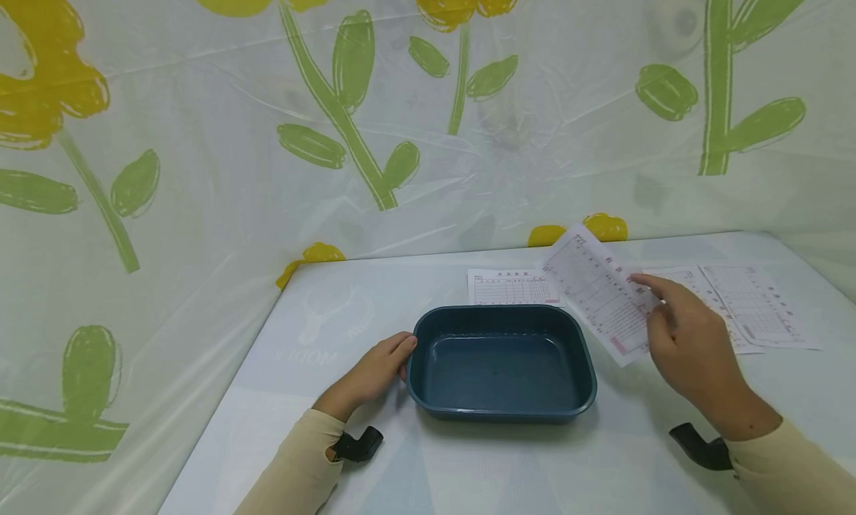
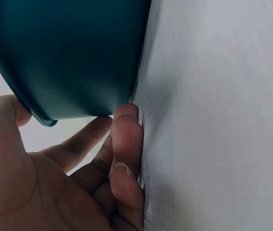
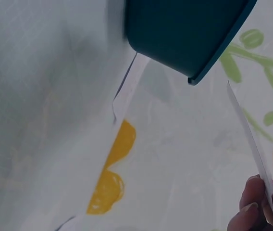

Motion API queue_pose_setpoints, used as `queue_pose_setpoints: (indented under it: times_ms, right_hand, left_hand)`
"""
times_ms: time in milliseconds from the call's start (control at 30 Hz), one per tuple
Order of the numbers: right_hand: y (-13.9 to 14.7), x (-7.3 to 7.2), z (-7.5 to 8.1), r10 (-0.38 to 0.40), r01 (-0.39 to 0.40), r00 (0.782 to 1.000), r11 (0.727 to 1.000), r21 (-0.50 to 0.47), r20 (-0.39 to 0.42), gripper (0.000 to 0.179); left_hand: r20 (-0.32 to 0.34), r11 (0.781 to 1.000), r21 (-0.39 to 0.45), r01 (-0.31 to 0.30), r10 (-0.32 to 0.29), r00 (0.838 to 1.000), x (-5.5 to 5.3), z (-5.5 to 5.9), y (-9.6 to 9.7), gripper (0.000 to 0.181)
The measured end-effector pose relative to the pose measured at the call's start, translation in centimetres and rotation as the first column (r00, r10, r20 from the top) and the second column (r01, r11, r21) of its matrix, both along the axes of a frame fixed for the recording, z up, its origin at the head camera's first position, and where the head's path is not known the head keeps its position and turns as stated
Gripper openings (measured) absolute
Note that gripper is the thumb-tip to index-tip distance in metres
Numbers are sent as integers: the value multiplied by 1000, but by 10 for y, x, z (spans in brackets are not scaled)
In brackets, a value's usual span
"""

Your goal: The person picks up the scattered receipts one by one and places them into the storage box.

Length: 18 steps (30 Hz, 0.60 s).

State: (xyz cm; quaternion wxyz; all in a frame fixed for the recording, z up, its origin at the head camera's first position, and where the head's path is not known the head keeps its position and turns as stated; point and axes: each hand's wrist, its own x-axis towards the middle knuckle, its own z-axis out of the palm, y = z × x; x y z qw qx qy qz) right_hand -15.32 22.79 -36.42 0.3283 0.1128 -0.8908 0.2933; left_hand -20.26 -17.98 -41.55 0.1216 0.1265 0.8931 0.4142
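A dark teal plastic basin stands on the table in the head view. At its left end my left hand grips it, the thumb on the rim and the other fingers bent low against the outer wall, as the left wrist view shows. To the right of the basin, my right hand pinches a printed paper form between thumb and fingers. That sheet is tilted and raised above the table. In the right wrist view the sheet appears nearly edge-on, apart from the basin.
Behind the basin lies another printed form, partly covered. Two overlapping forms lie at the right, partly behind my right hand. A flower-print plastic curtain hangs along the table's back. A black curved piece sits at each wrist.
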Motion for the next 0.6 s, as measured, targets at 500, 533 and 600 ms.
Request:
queue_pose_setpoints:
  times_ms: [500, 533, 600]
  right_hand:
    - [-10, 7, 2, 39, -37, 998, 998, 41, -49, 43]
    - [-11, 7, 2, 43, -41, 998, 998, 43, -53, 43]
    - [-12, 8, 2, 52, -49, 997, 998, 46, -61, 44]
  left_hand:
    - [8, 1000, 14, -2, 2, 1000, 0, -1, 0, 41]
    - [9, 1000, 15, -1, 1, 1000, -1, -1, 0, 41]
    - [10, 1000, 16, -3, 3, 1000, -1, -1, 0, 41]
